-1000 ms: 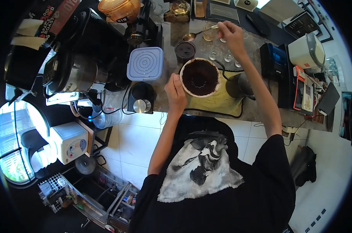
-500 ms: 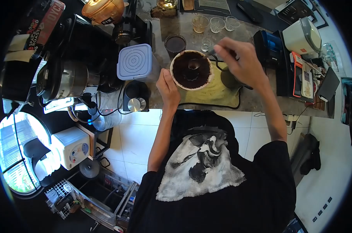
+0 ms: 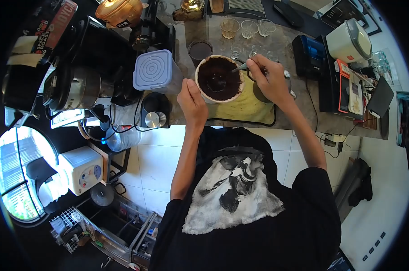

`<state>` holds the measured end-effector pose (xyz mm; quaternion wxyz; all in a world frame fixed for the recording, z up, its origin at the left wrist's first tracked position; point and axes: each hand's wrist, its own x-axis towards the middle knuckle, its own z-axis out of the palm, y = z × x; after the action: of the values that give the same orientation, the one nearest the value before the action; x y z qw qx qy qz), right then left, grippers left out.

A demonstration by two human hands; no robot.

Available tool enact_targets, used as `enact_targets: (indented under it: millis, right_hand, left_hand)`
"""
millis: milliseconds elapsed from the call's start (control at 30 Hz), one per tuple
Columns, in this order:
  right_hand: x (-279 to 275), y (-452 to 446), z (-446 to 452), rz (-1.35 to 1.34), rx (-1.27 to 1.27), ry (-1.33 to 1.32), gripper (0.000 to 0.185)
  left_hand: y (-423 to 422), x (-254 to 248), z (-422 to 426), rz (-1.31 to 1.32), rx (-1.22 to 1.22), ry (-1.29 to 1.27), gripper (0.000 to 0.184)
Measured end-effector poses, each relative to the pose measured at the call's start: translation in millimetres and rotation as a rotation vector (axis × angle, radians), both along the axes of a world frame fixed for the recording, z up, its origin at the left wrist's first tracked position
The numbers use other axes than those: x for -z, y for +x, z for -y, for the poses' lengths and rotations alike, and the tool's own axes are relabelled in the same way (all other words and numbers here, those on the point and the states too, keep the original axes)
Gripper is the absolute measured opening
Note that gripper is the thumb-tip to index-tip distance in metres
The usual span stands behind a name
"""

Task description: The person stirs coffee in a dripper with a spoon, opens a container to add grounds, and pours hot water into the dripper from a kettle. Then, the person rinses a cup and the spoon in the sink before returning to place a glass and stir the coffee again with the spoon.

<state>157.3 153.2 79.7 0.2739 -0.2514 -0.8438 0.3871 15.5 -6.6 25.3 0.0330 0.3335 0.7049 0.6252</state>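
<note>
A round, cream-rimmed coffee filter (image 3: pixel 198 92) full of wet, dark brown coffee stands near the counter's front edge. My left hand (image 3: pixel 193 103) is closed against its left side, with the fingertips partly hidden behind the rim. In my right hand (image 3: pixel 268 77) I pinch the handle of a spoon (image 3: pixel 241 67), which slants over the right rim with its tip in the dark coffee. Below the right hand, a metal kettle (image 3: pixel 261 94) is partly covered by the hand. Under the filter and kettle lies a yellow-green cloth (image 3: pixel 240 111). A dark-filled glass (image 3: pixel 200 49) stands just behind the filter.
Left of my left hand is a lidded blue-grey container (image 3: pixel 153 71), with a black device with metal knobs (image 3: pixel 154 119) in front. Several glasses (image 3: pixel 249 29) stand at the back. A black-and-blue box (image 3: pixel 309 56) and a white canister (image 3: pixel 349 40) are on the right.
My right hand has come lower and slightly left, and the spoon's angle over the coffee is flatter. My left hand stays at the filter's side. The view has shifted slightly.
</note>
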Motion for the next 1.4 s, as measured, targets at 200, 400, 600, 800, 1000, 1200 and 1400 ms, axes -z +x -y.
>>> enact_targets:
  millis: [200,400,600,800,1000,1200,1400]
  right_hand:
    - [26.2,2.5,-6.2,-0.139,0.034,-0.349,0.024]
    - [22.0,2.7,-15.7,-0.228,0.04,-0.653,0.025]
    - [12.5,-3.0,-26.5,-0.25,0.014,-0.659,0.025]
    - [-8.5,-14.1,-43.1,-0.247,0.018,-0.594,0.024]
    - [-11.7,-36.3,-74.3,-0.249,-0.031,-0.606,0.024]
    - [9.5,-71.4,-97.0,-0.263,-0.048,-0.651,0.022]
    - [52.0,-102.5,-110.0,-0.2,-0.039,-0.516,0.027]
  left_hand:
    - [5.4,3.8,-4.3,-0.02,0.004,0.029,0.035]
    - [6.0,9.3,-6.8,0.084,-0.002,0.084,0.038]
    - [3.2,10.2,-7.0,0.141,0.003,0.126,0.04]
    - [1.9,11.3,-5.6,0.161,-0.003,0.123,0.04]
    - [1.0,16.9,-3.0,0.215,0.018,0.16,0.04]
    - [0.7,23.1,0.9,0.216,0.036,0.12,0.039]
    - [3.1,15.7,-2.2,0.223,0.01,0.154,0.038]
